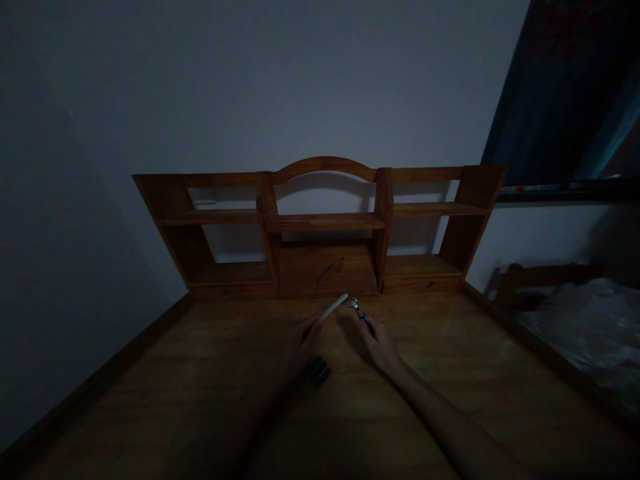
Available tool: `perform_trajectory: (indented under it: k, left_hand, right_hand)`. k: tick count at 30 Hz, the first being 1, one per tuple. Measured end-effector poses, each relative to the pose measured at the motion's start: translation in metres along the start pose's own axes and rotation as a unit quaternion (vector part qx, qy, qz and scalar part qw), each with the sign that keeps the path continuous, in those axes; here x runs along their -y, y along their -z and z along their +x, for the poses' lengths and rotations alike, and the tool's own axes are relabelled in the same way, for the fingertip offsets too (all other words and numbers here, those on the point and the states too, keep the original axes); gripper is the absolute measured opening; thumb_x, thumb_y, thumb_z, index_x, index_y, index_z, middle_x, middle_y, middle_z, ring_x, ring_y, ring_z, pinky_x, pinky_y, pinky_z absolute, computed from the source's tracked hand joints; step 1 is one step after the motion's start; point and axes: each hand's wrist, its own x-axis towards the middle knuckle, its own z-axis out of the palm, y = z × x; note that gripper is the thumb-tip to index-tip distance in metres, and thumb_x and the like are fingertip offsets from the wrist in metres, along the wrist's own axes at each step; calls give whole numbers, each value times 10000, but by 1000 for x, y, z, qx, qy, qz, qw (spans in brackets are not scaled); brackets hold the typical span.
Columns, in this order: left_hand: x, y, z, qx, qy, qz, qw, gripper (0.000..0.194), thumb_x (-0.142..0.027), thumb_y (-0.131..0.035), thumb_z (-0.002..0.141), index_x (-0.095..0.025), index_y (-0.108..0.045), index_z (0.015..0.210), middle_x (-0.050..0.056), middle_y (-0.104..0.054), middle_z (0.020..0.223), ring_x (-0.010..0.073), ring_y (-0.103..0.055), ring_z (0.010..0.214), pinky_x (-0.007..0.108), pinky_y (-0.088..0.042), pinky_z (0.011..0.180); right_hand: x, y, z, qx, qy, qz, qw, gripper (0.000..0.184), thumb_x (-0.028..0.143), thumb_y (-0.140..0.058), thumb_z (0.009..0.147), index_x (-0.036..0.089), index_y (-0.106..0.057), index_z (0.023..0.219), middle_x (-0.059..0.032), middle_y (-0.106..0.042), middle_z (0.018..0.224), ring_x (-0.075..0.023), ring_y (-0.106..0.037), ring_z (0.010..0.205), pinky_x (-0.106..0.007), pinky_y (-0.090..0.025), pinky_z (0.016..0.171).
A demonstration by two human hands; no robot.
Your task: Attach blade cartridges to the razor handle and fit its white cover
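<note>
Left hand (306, 333): fingers closed on the near end of a slim pale strip (335, 306), which slants up toward the far right. Right hand (379, 339): fingers closed around the dark handle of a small metal-headed tool (355, 305), its head just right of the strip's far end, apart from it. Dark cylindrical pieces (320, 371) lie side by side on the wooden desktop (210, 373), near the left hand. Far side: a wooden shelf unit (327, 222).

Shelf unit (325, 222) at rear of desktop (225, 413), wall (300, 80) behind, small items (319, 371) on desktop before unit, slim strip (334, 307) in left hand (304, 339), tool (361, 313) rightward in right hand (381, 341).
</note>
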Motion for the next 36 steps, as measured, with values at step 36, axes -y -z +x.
perform_trajectory:
  k: [36]
  left_hand:
    - [4, -2, 3, -12, -26, 26, 999, 421, -498, -463, 880, -193, -692, 1056, 47, -711, 1054, 242, -644, 977, 385, -476, 918]
  right_hand:
    - [-1, 0, 0, -1, 6, -18, 1000, 409, 459, -411, 938, 157, -668, 839, -28, -648, 693, -179, -597, 636, -241, -395, 602]
